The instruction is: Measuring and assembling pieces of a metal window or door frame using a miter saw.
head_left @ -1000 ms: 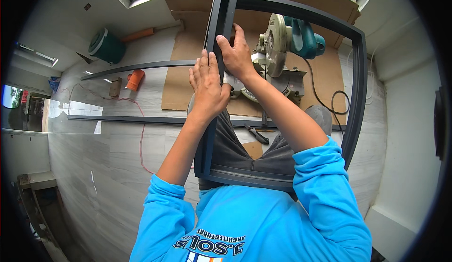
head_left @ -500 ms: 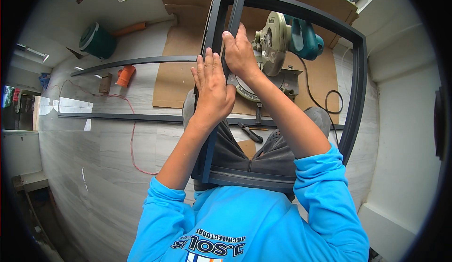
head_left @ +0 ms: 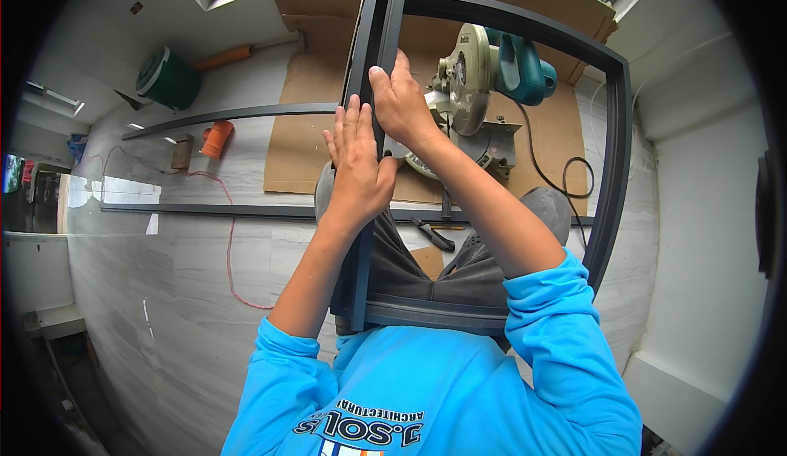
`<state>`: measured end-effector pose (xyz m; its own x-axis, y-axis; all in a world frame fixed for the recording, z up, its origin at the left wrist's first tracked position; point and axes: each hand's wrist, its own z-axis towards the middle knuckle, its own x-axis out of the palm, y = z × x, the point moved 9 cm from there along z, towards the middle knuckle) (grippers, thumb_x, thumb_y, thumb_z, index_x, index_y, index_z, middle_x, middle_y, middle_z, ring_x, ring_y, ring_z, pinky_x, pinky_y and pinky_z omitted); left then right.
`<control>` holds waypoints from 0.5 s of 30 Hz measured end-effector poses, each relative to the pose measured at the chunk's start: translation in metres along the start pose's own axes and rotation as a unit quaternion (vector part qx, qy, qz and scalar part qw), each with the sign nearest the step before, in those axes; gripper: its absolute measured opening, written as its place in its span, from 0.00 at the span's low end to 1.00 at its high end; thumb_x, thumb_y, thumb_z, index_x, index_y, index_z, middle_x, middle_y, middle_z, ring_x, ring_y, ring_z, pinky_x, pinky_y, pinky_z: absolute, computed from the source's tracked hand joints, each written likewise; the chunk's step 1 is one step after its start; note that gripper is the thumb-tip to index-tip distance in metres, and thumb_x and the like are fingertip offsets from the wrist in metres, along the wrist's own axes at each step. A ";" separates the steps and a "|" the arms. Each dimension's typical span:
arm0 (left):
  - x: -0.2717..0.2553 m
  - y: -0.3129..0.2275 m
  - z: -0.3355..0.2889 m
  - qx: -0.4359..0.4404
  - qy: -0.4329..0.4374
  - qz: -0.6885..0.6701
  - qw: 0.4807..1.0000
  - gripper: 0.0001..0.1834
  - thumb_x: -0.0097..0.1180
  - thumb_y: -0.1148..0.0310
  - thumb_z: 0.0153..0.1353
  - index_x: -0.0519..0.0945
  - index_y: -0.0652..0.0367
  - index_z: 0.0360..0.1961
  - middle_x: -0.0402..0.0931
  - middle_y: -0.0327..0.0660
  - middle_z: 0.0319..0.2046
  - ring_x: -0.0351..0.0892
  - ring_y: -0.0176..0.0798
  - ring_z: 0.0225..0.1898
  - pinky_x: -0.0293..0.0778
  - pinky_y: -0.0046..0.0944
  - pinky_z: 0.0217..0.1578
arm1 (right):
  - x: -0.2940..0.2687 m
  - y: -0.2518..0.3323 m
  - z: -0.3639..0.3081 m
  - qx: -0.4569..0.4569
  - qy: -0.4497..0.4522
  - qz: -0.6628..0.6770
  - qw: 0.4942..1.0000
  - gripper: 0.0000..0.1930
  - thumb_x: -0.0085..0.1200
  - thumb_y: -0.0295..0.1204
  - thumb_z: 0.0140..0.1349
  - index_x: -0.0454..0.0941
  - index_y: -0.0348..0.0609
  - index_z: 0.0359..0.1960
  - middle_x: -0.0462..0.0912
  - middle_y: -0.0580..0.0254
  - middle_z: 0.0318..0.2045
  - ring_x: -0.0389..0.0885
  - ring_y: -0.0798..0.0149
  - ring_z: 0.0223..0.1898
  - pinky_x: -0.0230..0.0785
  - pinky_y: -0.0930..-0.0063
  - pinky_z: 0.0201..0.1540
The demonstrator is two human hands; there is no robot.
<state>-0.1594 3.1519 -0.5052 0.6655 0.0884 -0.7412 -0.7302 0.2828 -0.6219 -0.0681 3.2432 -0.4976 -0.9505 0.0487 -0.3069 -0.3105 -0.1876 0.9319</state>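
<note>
A dark grey rectangular metal frame rests across my lap, upper end farther away. Along the inside of its left side lies a long narrow metal strip, with a thin dark gap between them at the far end. My left hand lies flat on the left side, fingers stretched out toward the far end. My right hand grips the strip from its right, thumb over the top; its lower fingers are partly hidden. Through the frame opening a miter saw shows beyond my hands.
Cardboard lies beneath the saw. Long dark metal bars stretch left across the floor. A folding knife or similar black-handled tool lies between my legs. An orange pipe fitting, a green bucket and a red cord are on the left.
The strip's far end has moved left, closer to the frame's left side, narrowing the gap. My right hand has moved left with it; my left hand has shifted slightly nearer to me.
</note>
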 end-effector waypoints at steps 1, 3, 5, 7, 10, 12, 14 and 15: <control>0.000 0.003 0.000 -0.002 -0.001 0.000 1.000 0.42 0.46 0.71 0.52 0.52 0.69 0.70 0.43 0.58 0.72 0.34 0.59 0.75 0.28 0.57 0.70 | 0.002 0.005 -0.002 -0.015 -0.005 0.025 1.000 0.35 0.40 0.40 0.68 0.49 0.19 0.65 0.78 0.25 0.43 0.78 0.33 0.48 0.67 0.54 0.56; -0.004 0.004 0.002 -0.004 -0.010 -0.004 1.000 0.41 0.46 0.71 0.52 0.53 0.68 0.70 0.45 0.57 0.72 0.36 0.59 0.75 0.29 0.57 0.71 | 0.003 0.004 0.001 -0.022 -0.007 0.014 1.000 0.35 0.40 0.40 0.68 0.49 0.20 0.65 0.78 0.24 0.44 0.78 0.32 0.49 0.67 0.54 0.56; -0.003 0.005 0.008 -0.008 -0.015 -0.007 1.000 0.41 0.46 0.70 0.52 0.54 0.68 0.70 0.46 0.57 0.72 0.37 0.60 0.74 0.30 0.57 0.71 | 0.004 0.000 0.011 -0.002 0.001 -0.001 1.000 0.34 0.40 0.39 0.68 0.50 0.20 0.65 0.77 0.23 0.44 0.77 0.32 0.50 0.67 0.54 0.57; -0.001 0.009 0.009 0.004 -0.028 0.011 1.000 0.41 0.46 0.72 0.51 0.54 0.68 0.69 0.46 0.59 0.71 0.40 0.60 0.74 0.35 0.56 0.71 | 0.006 -0.003 0.013 0.000 -0.001 0.004 1.000 0.34 0.40 0.39 0.67 0.51 0.19 0.65 0.77 0.23 0.44 0.77 0.32 0.50 0.66 0.53 0.57; -0.005 0.013 0.009 0.012 -0.034 -0.035 0.999 0.42 0.51 0.70 0.51 0.54 0.68 0.69 0.48 0.61 0.70 0.43 0.61 0.73 0.42 0.53 0.70 | 0.010 -0.003 0.014 -0.030 -0.021 -0.007 0.999 0.34 0.42 0.40 0.66 0.53 0.18 0.63 0.77 0.23 0.45 0.77 0.31 0.50 0.66 0.53 0.57; -0.014 0.006 0.010 0.017 -0.052 -0.048 0.997 0.45 0.55 0.67 0.50 0.53 0.67 0.70 0.49 0.62 0.69 0.45 0.60 0.72 0.45 0.53 0.70 | 0.010 -0.003 0.015 -0.042 -0.029 -0.005 0.999 0.32 0.42 0.39 0.65 0.57 0.18 0.60 0.78 0.23 0.42 0.77 0.31 0.48 0.67 0.52 0.55; -0.024 0.003 -0.004 0.030 -0.065 -0.038 0.997 0.51 0.62 0.61 0.48 0.50 0.66 0.70 0.51 0.62 0.68 0.48 0.61 0.71 0.49 0.52 0.69 | 0.006 0.004 0.015 -0.043 -0.021 0.023 0.999 0.24 0.45 0.40 0.65 0.65 0.27 0.50 0.79 0.27 0.38 0.77 0.29 0.45 0.68 0.49 0.51; -0.024 0.004 -0.012 0.037 -0.056 -0.018 0.998 0.55 0.65 0.58 0.46 0.48 0.65 0.71 0.51 0.62 0.67 0.49 0.61 0.70 0.50 0.52 0.68 | -0.003 -0.002 0.020 -0.029 -0.058 -0.067 0.996 0.19 0.46 0.41 0.66 0.74 0.34 0.43 0.81 0.44 0.37 0.83 0.51 0.37 0.71 0.59 0.44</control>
<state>-0.1797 3.1396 -0.4929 0.7075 0.1816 -0.6830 -0.6945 0.3575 -0.6244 -0.0653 3.2635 -0.4945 -0.8965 0.1901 -0.4002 -0.4367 -0.2272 0.8704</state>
